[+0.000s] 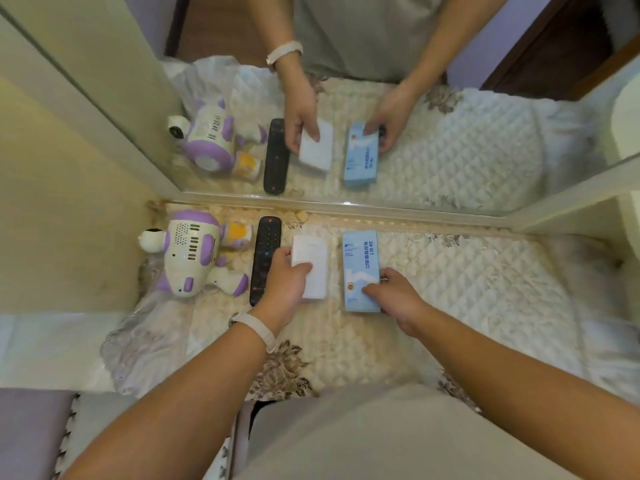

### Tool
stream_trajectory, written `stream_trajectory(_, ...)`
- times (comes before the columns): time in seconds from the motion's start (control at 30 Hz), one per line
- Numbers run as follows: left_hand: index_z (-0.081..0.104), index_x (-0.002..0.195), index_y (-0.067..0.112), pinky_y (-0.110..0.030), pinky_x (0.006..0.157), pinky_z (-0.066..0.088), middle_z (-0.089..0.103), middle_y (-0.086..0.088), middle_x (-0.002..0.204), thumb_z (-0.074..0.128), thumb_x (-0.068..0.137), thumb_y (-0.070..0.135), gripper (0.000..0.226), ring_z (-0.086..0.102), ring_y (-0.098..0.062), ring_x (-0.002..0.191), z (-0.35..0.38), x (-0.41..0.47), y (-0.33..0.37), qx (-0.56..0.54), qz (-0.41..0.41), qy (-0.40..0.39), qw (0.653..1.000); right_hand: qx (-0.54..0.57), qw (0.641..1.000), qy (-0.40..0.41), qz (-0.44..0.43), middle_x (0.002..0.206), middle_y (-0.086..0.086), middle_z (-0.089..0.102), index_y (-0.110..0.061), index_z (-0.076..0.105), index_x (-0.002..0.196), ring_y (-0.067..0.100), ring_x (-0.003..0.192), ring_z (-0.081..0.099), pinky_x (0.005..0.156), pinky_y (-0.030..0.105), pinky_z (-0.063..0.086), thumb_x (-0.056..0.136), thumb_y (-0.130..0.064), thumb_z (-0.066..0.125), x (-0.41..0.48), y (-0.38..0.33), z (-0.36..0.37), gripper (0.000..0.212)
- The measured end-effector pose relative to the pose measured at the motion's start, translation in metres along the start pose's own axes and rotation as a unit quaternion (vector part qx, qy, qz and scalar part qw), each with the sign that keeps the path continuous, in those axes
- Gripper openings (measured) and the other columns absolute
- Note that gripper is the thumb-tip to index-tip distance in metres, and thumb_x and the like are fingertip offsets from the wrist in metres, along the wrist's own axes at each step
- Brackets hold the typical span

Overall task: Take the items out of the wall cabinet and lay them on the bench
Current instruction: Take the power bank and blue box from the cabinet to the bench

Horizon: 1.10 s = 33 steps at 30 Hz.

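Setting down, I'd guess: left hand (284, 289) grips the white box (313, 261), right hand (394, 296) pinches the blue box (360, 261) just beside it, so next is letting go.

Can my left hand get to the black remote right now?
Probably yes: the black remote lies uncovered right beside the left hand, nothing between them. But that hand grips the white box, so it must let go first.

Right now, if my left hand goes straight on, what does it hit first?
Probably the mirror: the left hand grips the white box, pointing at the mirror's bottom edge, with only bare cloth between. Depth is unclear.
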<state>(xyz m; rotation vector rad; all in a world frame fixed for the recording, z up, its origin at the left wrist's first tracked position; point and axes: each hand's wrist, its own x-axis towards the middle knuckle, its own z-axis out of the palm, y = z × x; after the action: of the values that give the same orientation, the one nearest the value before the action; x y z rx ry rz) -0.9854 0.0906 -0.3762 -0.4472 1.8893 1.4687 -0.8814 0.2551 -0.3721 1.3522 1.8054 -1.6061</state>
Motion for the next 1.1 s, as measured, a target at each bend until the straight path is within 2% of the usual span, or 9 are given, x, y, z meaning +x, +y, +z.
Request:
stream_trajectory(0.2,0.045,0.126,0.014,-0.026,0.060,0.041,0.056,-0.002,0.114,0.051,0.095,0.005,0.033,0.055,-0.014,0.090,0.009,0.027,0.000,0.009,-0.018,-0.023,1.000,0.005,1.000,0.019,0.012,0.110,0.006,0.061,-0.014,0.052,0.110,0.022,0.092,0.063,0.069,0.035,0.053,0.088,-0.007,0.058,0.025,-0.010,0.017,0.025)
stream_trajectory(0.3,0.046,0.130,0.015,-0.025,0.058,0.041,0.057,-0.003,0.116,0.048,0.094,0.006,0.036,0.055,-0.015,0.089,0.008,0.029,-0.003,0.021,-0.023,-0.013,0.999,-0.010,0.999,0.032,0.011,0.116,0.009,0.061,-0.015,0.051,0.111,0.026,0.101,0.062,0.082,0.040,0.053,0.087,-0.011,0.059,0.029,-0.012,0.020,0.025)
stream_trajectory(0.4,0.046,0.134,0.017,-0.023,0.058,0.041,0.058,-0.003,0.116,0.048,0.093,0.008,0.042,0.055,-0.014,0.087,0.006,0.028,-0.005,0.045,-0.008,-0.005,0.999,-0.089,0.995,0.032,-0.017,0.112,0.002,0.060,-0.015,0.050,0.119,0.021,0.097,0.060,0.066,0.030,0.050,0.090,-0.020,0.057,0.025,-0.014,0.020,0.030)
stream_trajectory(0.47,0.046,0.134,0.018,-0.022,0.059,0.041,0.058,-0.001,0.116,0.049,0.092,0.008,0.043,0.055,-0.012,0.087,0.005,0.026,-0.005,0.059,0.013,-0.001,0.998,-0.156,0.986,0.040,-0.044,0.109,0.000,0.058,-0.012,0.049,0.124,0.020,0.095,0.059,0.067,0.030,0.050,0.091,-0.025,0.056,0.025,-0.014,0.018,0.036)
stream_trajectory(0.57,0.044,0.139,0.017,-0.027,0.079,0.049,0.055,-0.002,0.129,0.054,0.089,0.013,0.051,0.058,-0.017,0.104,0.003,0.020,-0.006,0.096,0.048,0.005,0.994,-0.229,0.968,0.053,-0.084,0.109,0.003,0.060,-0.009,0.050,0.126,0.019,0.088,0.059,0.064,0.029,0.047,0.092,-0.027,0.056,0.023,-0.013,0.012,0.039)
stream_trajectory(0.67,0.035,0.147,0.016,-0.027,0.094,0.039,0.041,-0.003,0.146,0.055,0.091,0.017,0.059,0.046,-0.022,0.128,0.001,0.010,-0.006,0.127,0.058,0.012,0.990,-0.266,0.956,0.061,-0.112,0.117,0.009,0.060,-0.007,0.047,0.132,0.019,0.087,0.059,0.058,0.026,0.044,0.091,-0.029,0.055,0.019,-0.010,0.006,0.047)
stream_trajectory(0.8,0.036,0.147,0.015,-0.031,0.106,0.036,0.040,-0.007,0.150,0.053,0.093,0.016,0.057,0.041,-0.023,0.134,-0.003,-0.007,-0.006,0.184,0.101,0.033,0.977,-0.307,0.938,0.060,-0.152,0.135,0.011,0.046,-0.011,0.041,0.140,0.026,0.115,0.054,0.088,0.038,0.048,0.093,-0.036,0.053,0.012,-0.007,-0.003,0.054)
stream_trajectory(0.97,0.038,0.146,0.014,-0.035,0.110,0.031,0.041,-0.007,0.149,0.054,0.093,0.017,0.055,0.037,-0.023,0.137,-0.009,-0.042,-0.007,0.282,0.201,0.068,0.936,-0.390,0.865,0.073,-0.306,0.132,0.008,0.051,-0.012,0.049,0.135,0.025,0.117,0.049,0.090,0.036,0.044,0.094,-0.036,0.050,-0.005,-0.007,-0.024,0.047)
stream_trajectory(1.1,0.047,0.140,0.013,-0.039,0.106,0.035,0.050,-0.008,0.141,0.057,0.091,0.019,0.050,0.042,-0.027,0.130,-0.009,-0.076,-0.008,0.396,0.288,0.109,0.865,-0.462,0.788,0.066,-0.403,0.131,0.006,0.053,-0.014,0.050,0.134,0.026,0.117,0.048,0.092,0.039,0.044,0.095,-0.039,0.047,-0.022,-0.007,-0.041,0.047)
